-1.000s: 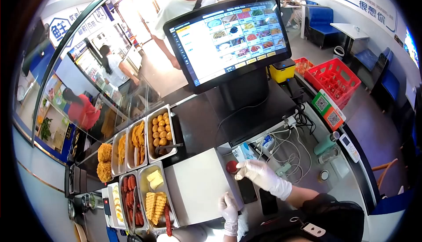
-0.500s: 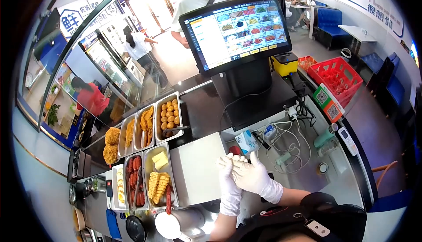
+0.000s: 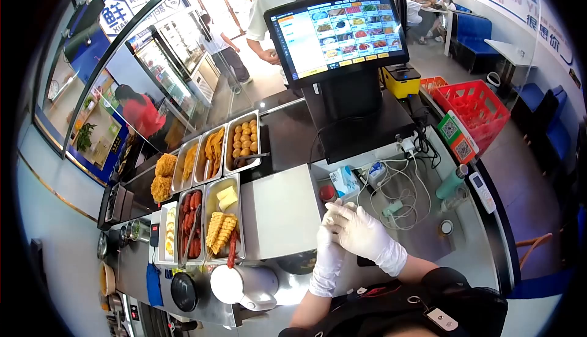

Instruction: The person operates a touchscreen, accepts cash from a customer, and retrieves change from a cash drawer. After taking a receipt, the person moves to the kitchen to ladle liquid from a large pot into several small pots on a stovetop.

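Observation:
My left hand (image 3: 328, 252) and my right hand (image 3: 369, 234) both wear thin white gloves. They meet over the near edge of the counter. My right hand's fingers curl over the fingers of my left hand and press on its glove. The left fingers are largely hidden behind the right ones. Just beyond the hands are a blue-and-white box (image 3: 344, 181) and a red-lidded jar (image 3: 328, 193). A white board (image 3: 278, 214) lies to their left.
Metal trays hold brown eggs (image 3: 245, 138), sausages (image 3: 190, 224) and skewered food (image 3: 221, 230). A white kettle (image 3: 260, 287) stands near the front edge. Ahead is a touchscreen till (image 3: 342, 37), with a person (image 3: 269, 16) behind it. Cables (image 3: 397, 193) lie tangled in the recess at right.
The hands have shifted slightly right in view, and the right fingers now fold over the left ones. The camera view has moved a little. The person at the far left has walked.

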Motion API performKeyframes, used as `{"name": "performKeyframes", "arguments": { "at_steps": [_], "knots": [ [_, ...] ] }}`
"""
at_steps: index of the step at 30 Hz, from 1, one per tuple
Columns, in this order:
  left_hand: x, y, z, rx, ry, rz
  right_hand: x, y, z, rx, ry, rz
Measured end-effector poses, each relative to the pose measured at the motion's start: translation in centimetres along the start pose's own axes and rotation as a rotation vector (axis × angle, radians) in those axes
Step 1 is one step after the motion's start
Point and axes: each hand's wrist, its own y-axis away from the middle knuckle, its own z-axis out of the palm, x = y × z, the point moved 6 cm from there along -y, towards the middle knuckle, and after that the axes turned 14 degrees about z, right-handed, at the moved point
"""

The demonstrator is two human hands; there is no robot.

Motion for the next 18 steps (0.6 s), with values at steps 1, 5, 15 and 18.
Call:
{"name": "performKeyframes", "arguments": {
  "at_steps": [1,5,15,18],
  "knots": [
    [-0.1,0.3,0.2,-0.018,0.116,-0.012,0.3,0.3,-0.7,0.002,-0.007,-0.001],
    [1.1,0.7,-1.3,0.055,-0.365,-0.162,2.9,1.9,-0.7,-0.262,-0.2,0.214],
    [-1.0,3.1,4.1,-0.044,0.031,-0.101,4.4,4.7,0.8,-0.534,-0.62,0.107],
    [-1.8,3.2,3.0,-0.042,-0.023,-0.164,3.5,4.7,0.4,-0.479,-0.475,0.148]
  ]
}}
